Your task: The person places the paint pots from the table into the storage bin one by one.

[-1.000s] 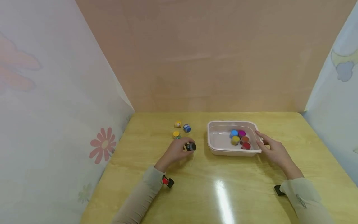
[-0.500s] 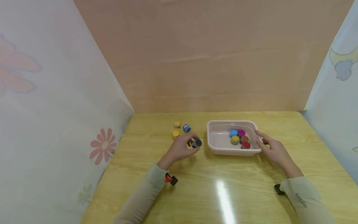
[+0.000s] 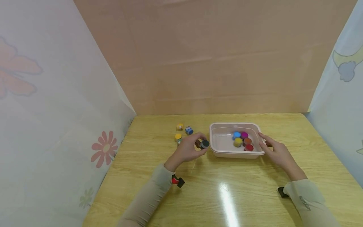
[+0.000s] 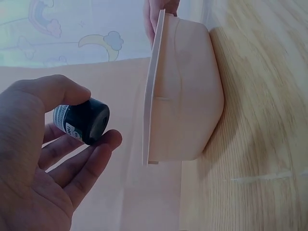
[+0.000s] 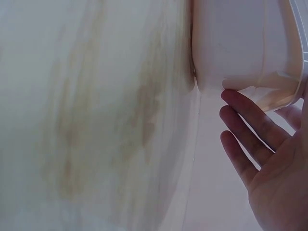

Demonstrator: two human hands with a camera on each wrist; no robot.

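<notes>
Between thumb and fingers, the left hand (image 3: 189,149) pinches a small dark-lidded jar (image 3: 204,144), just left of a pale pink tray (image 3: 235,154). In the left wrist view the jar (image 4: 81,120) is tilted and held beside the tray's end wall (image 4: 185,96). The right hand (image 3: 279,154) rests on the tray's right end, its fingers fairly straight; the right wrist view shows those fingers (image 5: 250,113) against the outer wall. Inside the tray, toward the right, are several jars, among them a light blue one (image 3: 236,135), a yellow one (image 3: 238,142) and a red one (image 3: 248,148).
Left of the tray on the wooden table (image 3: 204,201) are a yellow-orange jar (image 3: 180,126), a blue jar (image 3: 189,130), a yellow-lidded jar (image 3: 178,136) and a green one (image 3: 179,142). A brown panel (image 3: 198,63) stands behind, with patterned sheets at both sides.
With the dark-lidded jar in its grip, the left hand has moved right and slightly away from the body, up to the tray's left edge. The right hand and tray have stayed nearly in place.
</notes>
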